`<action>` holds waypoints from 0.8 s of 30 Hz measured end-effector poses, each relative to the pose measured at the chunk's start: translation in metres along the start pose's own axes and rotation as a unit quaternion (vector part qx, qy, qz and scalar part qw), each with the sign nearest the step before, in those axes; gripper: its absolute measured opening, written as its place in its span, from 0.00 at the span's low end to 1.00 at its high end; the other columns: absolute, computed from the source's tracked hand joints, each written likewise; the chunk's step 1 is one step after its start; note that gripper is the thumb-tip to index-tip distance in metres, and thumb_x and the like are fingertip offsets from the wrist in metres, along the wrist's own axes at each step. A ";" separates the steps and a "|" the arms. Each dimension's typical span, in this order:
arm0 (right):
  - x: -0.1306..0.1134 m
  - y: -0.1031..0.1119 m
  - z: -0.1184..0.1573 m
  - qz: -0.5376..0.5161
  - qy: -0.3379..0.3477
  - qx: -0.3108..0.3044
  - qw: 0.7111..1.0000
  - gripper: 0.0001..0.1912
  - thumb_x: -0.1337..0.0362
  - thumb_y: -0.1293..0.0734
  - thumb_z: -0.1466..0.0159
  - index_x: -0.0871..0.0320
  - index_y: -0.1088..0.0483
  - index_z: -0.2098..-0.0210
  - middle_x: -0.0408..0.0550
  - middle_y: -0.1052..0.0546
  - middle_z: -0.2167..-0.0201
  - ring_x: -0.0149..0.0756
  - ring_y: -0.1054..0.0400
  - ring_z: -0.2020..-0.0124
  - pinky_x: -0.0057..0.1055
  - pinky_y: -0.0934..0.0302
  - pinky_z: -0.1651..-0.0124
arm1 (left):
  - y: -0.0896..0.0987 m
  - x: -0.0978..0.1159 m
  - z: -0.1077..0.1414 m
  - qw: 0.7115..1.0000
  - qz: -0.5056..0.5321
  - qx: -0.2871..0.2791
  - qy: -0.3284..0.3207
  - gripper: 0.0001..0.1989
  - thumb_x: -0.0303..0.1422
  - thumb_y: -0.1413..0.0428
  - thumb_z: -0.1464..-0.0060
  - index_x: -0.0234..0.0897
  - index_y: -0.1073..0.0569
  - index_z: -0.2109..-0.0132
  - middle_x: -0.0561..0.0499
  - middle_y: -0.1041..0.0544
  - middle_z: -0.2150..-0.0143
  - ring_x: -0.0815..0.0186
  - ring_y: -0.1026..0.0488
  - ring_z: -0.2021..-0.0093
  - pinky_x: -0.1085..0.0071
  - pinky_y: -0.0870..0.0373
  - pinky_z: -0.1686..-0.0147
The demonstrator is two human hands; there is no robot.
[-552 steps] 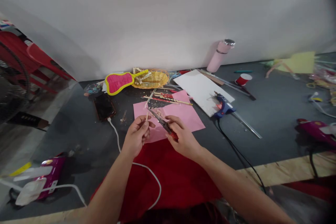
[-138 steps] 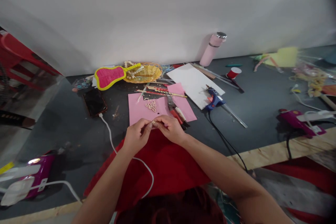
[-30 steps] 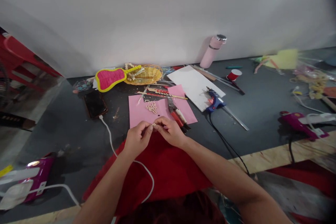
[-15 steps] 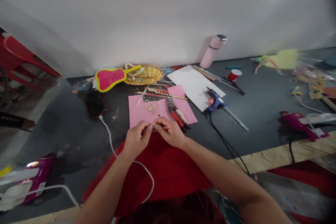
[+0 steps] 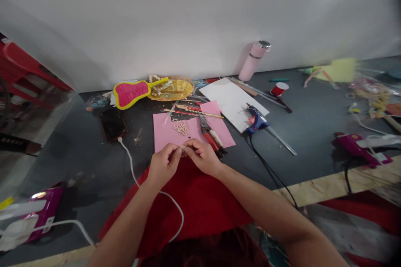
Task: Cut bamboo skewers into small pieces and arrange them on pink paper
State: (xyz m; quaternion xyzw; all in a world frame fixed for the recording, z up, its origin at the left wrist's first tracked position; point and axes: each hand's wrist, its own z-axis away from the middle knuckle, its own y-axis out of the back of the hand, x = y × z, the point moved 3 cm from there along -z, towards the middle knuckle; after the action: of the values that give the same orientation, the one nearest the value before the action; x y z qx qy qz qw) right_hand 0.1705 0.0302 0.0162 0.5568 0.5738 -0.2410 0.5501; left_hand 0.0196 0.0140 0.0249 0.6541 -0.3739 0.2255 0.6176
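My left hand (image 5: 164,162) and my right hand (image 5: 202,156) meet at the near edge of a pink sheet (image 5: 161,127). Both are closed, thumbs and forefingers pinching one small pale piece (image 5: 183,147) between them; most of it is hidden by the fingertips. Just beyond my hands, a small heap of pale beaded pieces (image 5: 181,128) lies on the sheet. Pliers (image 5: 210,135) with red and white handles rest beside my right hand. Under my wrists a red cloth (image 5: 200,200) spreads over the table's near edge.
A phone (image 5: 113,125) with a white cable lies left. Behind are a pink-and-yellow paddle shape (image 5: 131,94), a wicker basket (image 5: 184,88) and thin sticks (image 5: 194,111). To the right sit a blue glue gun (image 5: 257,120), white board (image 5: 225,100), red spool (image 5: 279,89) and pink bottle (image 5: 252,62).
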 end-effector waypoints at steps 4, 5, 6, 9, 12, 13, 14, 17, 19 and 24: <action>-0.001 0.000 0.000 -0.003 -0.008 -0.001 1.000 0.08 0.63 0.41 0.34 0.58 0.32 0.62 0.45 0.26 0.68 0.30 0.31 0.67 0.25 0.38 0.65 | 0.000 0.001 0.001 1.000 0.003 -0.001 -0.006 0.10 0.37 0.52 0.41 0.37 0.29 0.64 0.54 0.23 0.71 0.71 0.28 0.72 0.78 0.37 0.72; -0.001 0.000 0.000 -0.004 -0.009 -0.002 1.000 0.08 0.63 0.41 0.34 0.58 0.32 0.62 0.44 0.27 0.69 0.30 0.32 0.67 0.25 0.39 0.65 | 0.000 0.001 0.001 1.000 0.003 -0.003 -0.007 0.10 0.37 0.52 0.41 0.37 0.29 0.64 0.54 0.23 0.71 0.71 0.28 0.73 0.78 0.37 0.72; -0.001 0.000 0.000 -0.006 -0.010 -0.003 1.000 0.08 0.63 0.41 0.34 0.58 0.32 0.63 0.44 0.27 0.69 0.30 0.32 0.68 0.25 0.39 0.66 | 0.000 0.001 0.001 1.000 0.004 -0.005 -0.008 0.10 0.37 0.52 0.41 0.37 0.29 0.64 0.54 0.23 0.70 0.71 0.28 0.73 0.78 0.37 0.72; -0.002 -0.001 0.000 -0.013 -0.011 -0.013 1.000 0.07 0.63 0.41 0.34 0.58 0.32 0.63 0.44 0.27 0.69 0.30 0.32 0.68 0.25 0.39 0.66 | 0.000 0.000 0.000 1.000 0.001 -0.008 -0.008 0.10 0.37 0.52 0.41 0.37 0.29 0.64 0.53 0.23 0.71 0.70 0.28 0.72 0.78 0.37 0.72; -0.003 -0.001 -0.001 -0.016 -0.014 -0.013 1.000 0.07 0.63 0.41 0.34 0.58 0.32 0.63 0.44 0.27 0.70 0.30 0.32 0.68 0.25 0.39 0.66 | -0.001 -0.001 0.000 1.000 -0.004 -0.010 -0.007 0.11 0.37 0.52 0.41 0.37 0.29 0.64 0.53 0.23 0.70 0.70 0.27 0.71 0.77 0.36 0.70; -0.003 0.000 -0.001 -0.015 -0.015 -0.011 1.000 0.07 0.63 0.41 0.34 0.58 0.32 0.63 0.44 0.27 0.70 0.30 0.32 0.68 0.25 0.39 0.66 | -0.001 -0.002 0.000 1.000 -0.004 -0.010 -0.008 0.11 0.37 0.52 0.41 0.37 0.29 0.64 0.53 0.23 0.70 0.70 0.27 0.71 0.77 0.36 0.70; -0.004 0.000 -0.001 -0.014 -0.016 -0.009 1.000 0.07 0.63 0.41 0.34 0.58 0.32 0.63 0.44 0.27 0.70 0.30 0.32 0.68 0.25 0.39 0.66 | -0.001 -0.002 0.001 1.000 -0.003 -0.010 -0.008 0.11 0.38 0.52 0.41 0.37 0.29 0.64 0.53 0.23 0.70 0.69 0.27 0.71 0.77 0.36 0.69; -0.004 0.000 -0.001 -0.010 -0.014 -0.009 1.000 0.07 0.63 0.41 0.34 0.58 0.32 0.63 0.44 0.27 0.70 0.30 0.31 0.68 0.24 0.39 0.67 | -0.001 -0.003 0.002 1.000 -0.003 -0.009 -0.009 0.11 0.38 0.52 0.41 0.37 0.29 0.64 0.53 0.23 0.70 0.69 0.27 0.71 0.77 0.36 0.69; -0.003 0.000 0.000 -0.007 -0.012 -0.010 1.000 0.07 0.64 0.41 0.34 0.58 0.32 0.63 0.45 0.26 0.69 0.30 0.31 0.68 0.24 0.39 0.67 | -0.001 -0.003 0.002 1.000 -0.006 -0.007 -0.008 0.11 0.38 0.52 0.41 0.37 0.29 0.63 0.53 0.23 0.70 0.69 0.27 0.71 0.77 0.36 0.69; -0.003 0.000 0.000 -0.002 -0.007 -0.007 1.000 0.07 0.64 0.40 0.34 0.58 0.32 0.62 0.45 0.26 0.68 0.30 0.31 0.67 0.24 0.39 0.66 | -0.001 -0.003 0.002 1.000 -0.005 -0.009 -0.003 0.11 0.38 0.52 0.41 0.38 0.29 0.63 0.53 0.23 0.69 0.69 0.27 0.70 0.76 0.35 0.68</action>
State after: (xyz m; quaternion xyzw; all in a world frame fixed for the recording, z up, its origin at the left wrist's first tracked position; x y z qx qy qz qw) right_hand 0.1701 0.0292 0.0186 0.5502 0.5724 -0.2422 0.5576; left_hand 0.0184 0.0131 0.0217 0.6514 -0.3744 0.2167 0.6233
